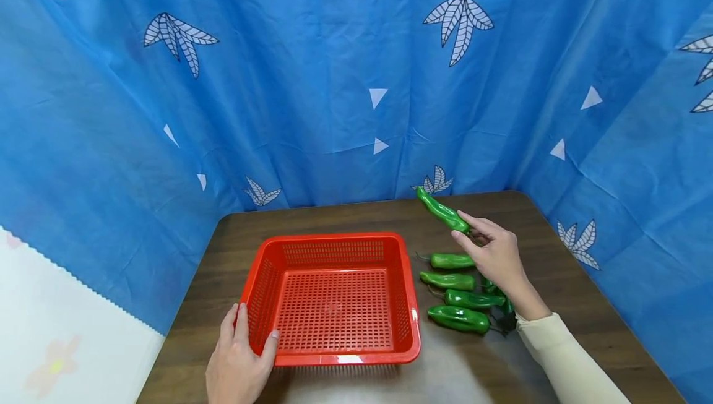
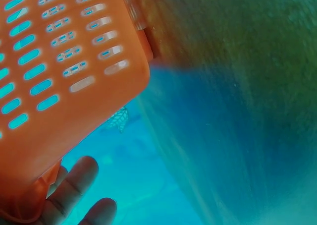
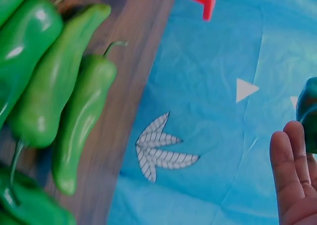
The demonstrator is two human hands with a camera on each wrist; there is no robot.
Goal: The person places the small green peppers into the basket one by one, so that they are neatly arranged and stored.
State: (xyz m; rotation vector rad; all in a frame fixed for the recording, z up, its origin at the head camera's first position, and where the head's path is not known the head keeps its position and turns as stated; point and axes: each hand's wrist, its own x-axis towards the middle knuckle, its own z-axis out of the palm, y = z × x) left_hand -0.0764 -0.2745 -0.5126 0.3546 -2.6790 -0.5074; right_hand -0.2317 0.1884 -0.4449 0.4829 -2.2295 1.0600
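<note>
1. Green pepper in right hand, fingers pinching its near end, raised over far right part of the surface
2. Left hand at near left corner of red basket, fingers and thumb gripping the rim
3. Loose peppers on surface, right of basket, some partly hidden by right hand
4. Blue curtain beyond far edge
</note>
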